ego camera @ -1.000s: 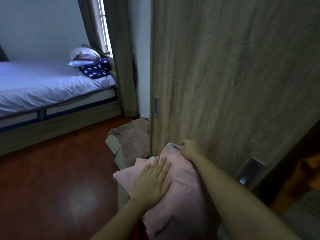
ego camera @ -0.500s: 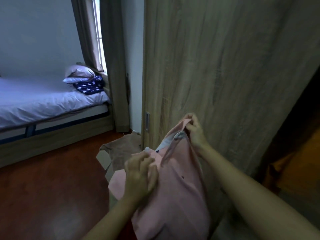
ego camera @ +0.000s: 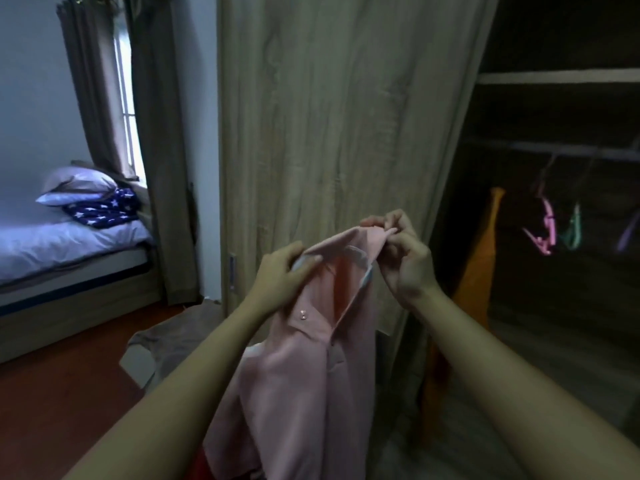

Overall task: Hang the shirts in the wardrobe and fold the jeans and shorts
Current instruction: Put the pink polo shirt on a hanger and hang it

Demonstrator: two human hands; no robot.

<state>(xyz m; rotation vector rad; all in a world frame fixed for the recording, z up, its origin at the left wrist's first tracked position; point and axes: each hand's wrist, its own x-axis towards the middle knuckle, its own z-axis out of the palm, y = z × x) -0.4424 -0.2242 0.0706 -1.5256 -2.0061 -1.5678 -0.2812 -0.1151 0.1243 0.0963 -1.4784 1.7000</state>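
Note:
A pink collared shirt (ego camera: 298, 382) hangs in front of me, held up by its collar. My left hand (ego camera: 277, 275) grips the left side of the collar. My right hand (ego camera: 403, 252) pinches the right collar tip, a little higher. The shirt's body droops down between my forearms. Behind it stands the wooden wardrobe door (ego camera: 346, 133). To the right the wardrobe is open and dark, with a rail (ego camera: 554, 152) carrying a pink hanger (ego camera: 545, 230), a green hanger (ego camera: 573, 232) and a purple one (ego camera: 627, 233). An orange garment (ego camera: 479, 268) hangs at the wardrobe's left side.
A cardboard box (ego camera: 138, 362) with a brown cloth (ego camera: 180, 334) over it sits on the red-brown floor (ego camera: 62, 403) at the lower left. A bed (ego camera: 52, 244) with pillows stands at the left under a curtained window (ego camera: 124, 98). A shelf (ego camera: 561, 77) spans the wardrobe's top.
Both hands have lifted the pink shirt off the pile and raised it by the collar. My left hand went from lying flat on it to gripping it. My view turned right, revealing the open wardrobe.

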